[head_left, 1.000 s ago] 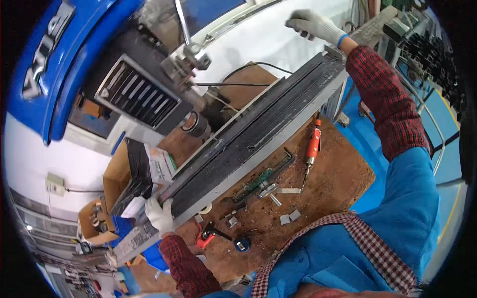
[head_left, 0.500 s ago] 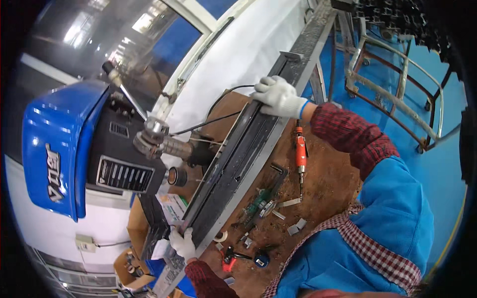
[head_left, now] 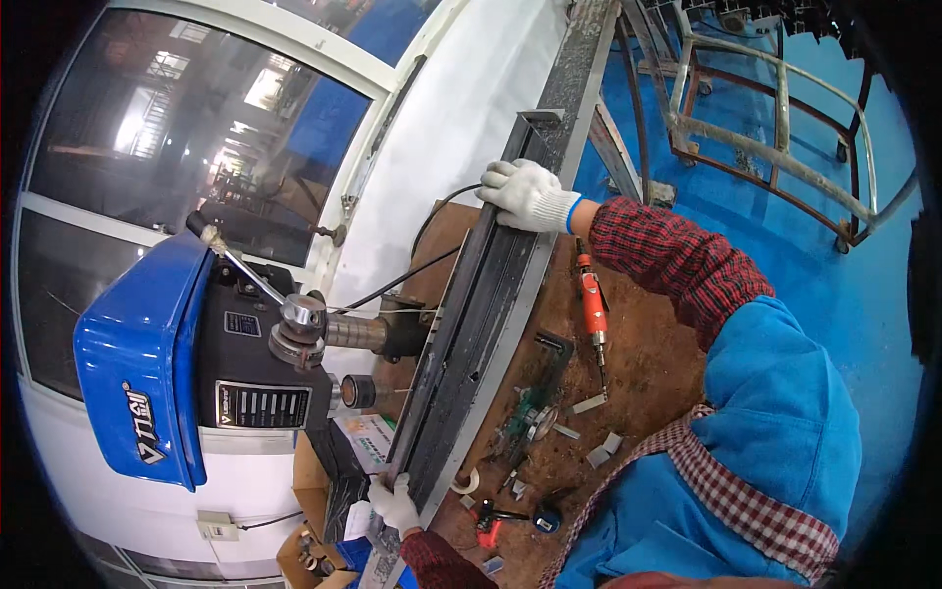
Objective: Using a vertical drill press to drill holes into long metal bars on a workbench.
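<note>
Two gloved hands [head_left: 394,505] [head_left: 528,196], holding dark bar [head_left: 461,346]

A metal cart [head_left: 781,155] stands on blue flooring [head_left: 756,228].

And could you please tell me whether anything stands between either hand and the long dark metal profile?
Nothing visible does, apart from the white gloves: the right hand lies over the dark metal profile towards its far end, and the left hand is at its near end, seemingly touching it.
</note>
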Tool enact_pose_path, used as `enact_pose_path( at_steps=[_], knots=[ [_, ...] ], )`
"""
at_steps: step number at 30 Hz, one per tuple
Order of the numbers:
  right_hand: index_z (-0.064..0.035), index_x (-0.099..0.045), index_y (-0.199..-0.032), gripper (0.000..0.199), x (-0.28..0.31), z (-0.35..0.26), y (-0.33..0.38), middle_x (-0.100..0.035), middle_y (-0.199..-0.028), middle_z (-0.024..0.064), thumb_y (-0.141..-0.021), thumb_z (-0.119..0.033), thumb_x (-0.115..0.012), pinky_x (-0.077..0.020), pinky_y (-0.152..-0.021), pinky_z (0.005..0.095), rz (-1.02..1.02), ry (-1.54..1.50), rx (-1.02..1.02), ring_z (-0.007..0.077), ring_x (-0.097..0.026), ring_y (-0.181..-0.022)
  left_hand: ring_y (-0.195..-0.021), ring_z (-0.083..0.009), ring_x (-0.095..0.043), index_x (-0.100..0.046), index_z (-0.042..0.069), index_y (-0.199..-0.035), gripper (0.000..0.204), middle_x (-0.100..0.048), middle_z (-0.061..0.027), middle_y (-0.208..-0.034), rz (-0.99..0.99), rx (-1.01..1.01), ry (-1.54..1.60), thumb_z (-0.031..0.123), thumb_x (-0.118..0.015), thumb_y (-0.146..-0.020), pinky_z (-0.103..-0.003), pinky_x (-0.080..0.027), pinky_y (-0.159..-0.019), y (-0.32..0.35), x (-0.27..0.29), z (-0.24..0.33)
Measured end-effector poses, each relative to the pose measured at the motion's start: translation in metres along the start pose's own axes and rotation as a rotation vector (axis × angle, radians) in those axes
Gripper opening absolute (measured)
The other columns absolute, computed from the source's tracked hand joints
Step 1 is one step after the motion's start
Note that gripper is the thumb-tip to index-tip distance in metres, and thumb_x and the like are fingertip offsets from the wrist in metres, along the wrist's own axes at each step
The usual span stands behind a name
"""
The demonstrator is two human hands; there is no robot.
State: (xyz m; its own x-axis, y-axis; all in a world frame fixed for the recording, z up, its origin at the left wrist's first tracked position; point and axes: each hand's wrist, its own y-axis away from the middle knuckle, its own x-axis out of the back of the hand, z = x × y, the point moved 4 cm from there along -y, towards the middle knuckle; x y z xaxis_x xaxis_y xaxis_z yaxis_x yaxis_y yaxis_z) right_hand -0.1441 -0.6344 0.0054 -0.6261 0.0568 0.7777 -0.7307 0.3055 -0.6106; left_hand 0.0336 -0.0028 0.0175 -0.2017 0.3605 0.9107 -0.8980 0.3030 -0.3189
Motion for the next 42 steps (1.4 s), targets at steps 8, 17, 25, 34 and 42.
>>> enact_pose_path(
  at_steps=[8, 17, 25, 34, 42],
  knots=[
    [-0.0139, -0.069, -0.105, 0.029, 0.033, -0.02, 0.002, -0.067, -0.108, 0.0059, -0.083, -0.033, -0.072, -0.0517, -0.089, 0.045, -0.075, -0.012, 0.089, 0.0292, -0.062, -0.11, -0.09, -0.0353, -0.063, -0.066, -0.003, -0.115, 0.047, -0.067, -0.0198, -0.103, 0.039, -0.047, 0.044, 0.021, -0.082, -0.077, -0.042, -0.051, -0.085, 0.01, 0.014, -0.018],
    [-0.0157, -0.073, -0.091, 0.022, 0.043, 0.074, -0.049, -0.074, -0.087, 0.0069, -0.088, -0.036, -0.065, -0.0572, -0.073, 0.0442, -0.327, -0.007, -0.075, 0.0344, -0.069, -0.077, -0.096, -0.0333, -0.062, -0.06, -0.004, -0.127, 0.057, -0.067, -0.0196, -0.109, -0.105, 0.114, 0.045, 0.02, -0.079, -0.078, -0.04, -0.049, -0.093, 0.006, 0.021, -0.034],
    [-0.0123, -0.08, -0.095, 0.023, -0.052, 0.107, -0.088, -0.077, -0.086, 0.0097, -0.076, -0.023, -0.075, -0.0568, -0.073, 0.0476, -0.78, 0.31, 0.265, 0.0374, -0.07, -0.076, -0.097, -0.0321, -0.063, -0.063, -0.001, -0.124, 0.051, -0.067, -0.0176, -0.11, -0.088, 0.095, 0.125, 0.014, -0.079, -0.077, -0.04, -0.05, -0.093, 0.011, 0.012, -0.044],
    [-0.0114, -0.078, -0.103, 0.027, -0.052, 0.064, -0.092, -0.077, -0.094, 0.0091, -0.076, -0.012, -0.073, -0.0561, -0.078, 0.0494, -1.032, 0.366, 0.414, 0.0375, -0.069, -0.083, -0.101, -0.0284, -0.064, -0.064, -0.001, -0.126, 0.05, -0.068, -0.0162, -0.114, -0.096, 0.027, 0.107, 0.008, -0.076, -0.078, -0.038, -0.051, -0.095, 0.009, 0.007, -0.082],
    [-0.0102, -0.077, -0.104, 0.028, -0.051, 0.086, -0.089, -0.077, -0.097, 0.0084, -0.076, -0.01, -0.071, -0.055, -0.078, 0.0472, -0.945, 0.191, 0.356, 0.035, -0.069, -0.085, -0.094, -0.0301, -0.064, -0.066, -0.002, -0.12, 0.049, -0.068, -0.0172, -0.106, -0.034, -0.089, 0.026, 0.016, -0.077, -0.075, -0.039, -0.052, -0.09, 0.002, 0.005, -0.064]
  ],
)
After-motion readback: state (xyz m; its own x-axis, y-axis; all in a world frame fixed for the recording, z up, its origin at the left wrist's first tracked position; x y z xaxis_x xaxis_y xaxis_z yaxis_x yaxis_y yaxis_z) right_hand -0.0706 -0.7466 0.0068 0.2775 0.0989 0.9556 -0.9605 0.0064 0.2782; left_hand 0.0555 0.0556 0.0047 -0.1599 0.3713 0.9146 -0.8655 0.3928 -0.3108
